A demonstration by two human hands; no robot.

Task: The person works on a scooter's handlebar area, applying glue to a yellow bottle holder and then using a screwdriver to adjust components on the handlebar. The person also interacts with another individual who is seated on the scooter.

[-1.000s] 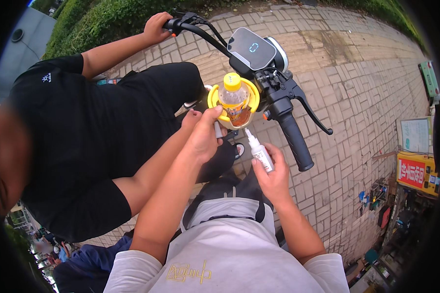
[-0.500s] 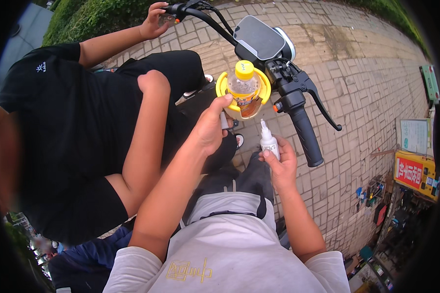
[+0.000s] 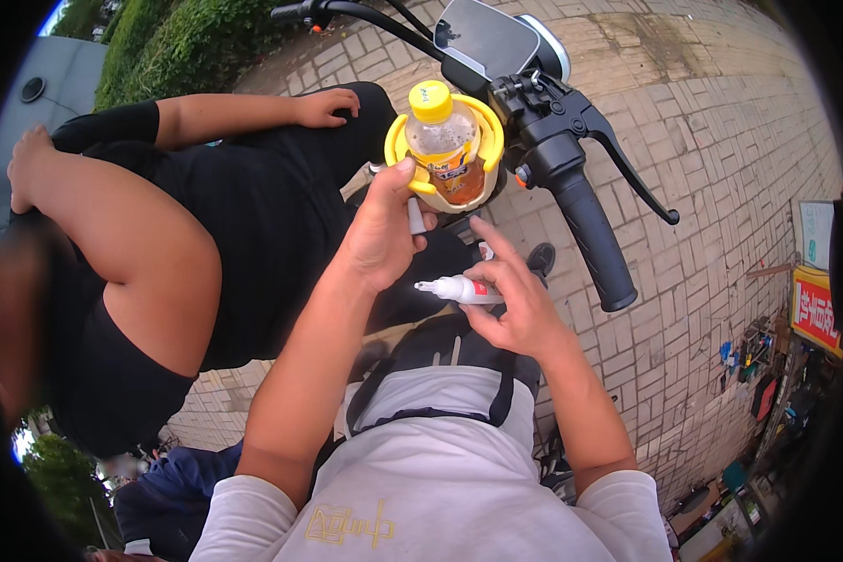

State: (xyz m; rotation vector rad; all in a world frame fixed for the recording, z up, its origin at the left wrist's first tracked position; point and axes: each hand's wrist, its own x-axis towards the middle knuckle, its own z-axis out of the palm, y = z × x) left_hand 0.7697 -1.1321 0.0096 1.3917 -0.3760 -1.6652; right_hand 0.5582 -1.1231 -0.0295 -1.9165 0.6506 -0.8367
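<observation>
A yellow cup holder [image 3: 396, 140] at the handlebar carries a drink bottle [image 3: 443, 134] with a yellow cap and amber liquid. My left hand [image 3: 381, 229] grips the holder's near left rim, thumb on top. A small pale cylinder [image 3: 416, 215], perhaps a cap, sits in the same hand's fingers. Below and right of the holder, my right hand [image 3: 520, 304] is closed around a white squeeze bottle [image 3: 461, 289], its index finger extended. That bottle lies nearly level, its narrow nozzle pointing left toward my left wrist, apart from the holder.
A black handlebar grip [image 3: 598, 248] with a brake lever [image 3: 628, 173] is to the right of the holder; a display [image 3: 487, 39] lies beyond. Close on my left sits a person in black [image 3: 253, 215]. Brick paving [image 3: 693, 234] spreads right, with tools and signs at its edge.
My right hand has tipped the squeeze bottle from upright to nearly level, nozzle now leftward. The person beside me has taken a hand off the handlebar onto the thigh and raised the other arm.
</observation>
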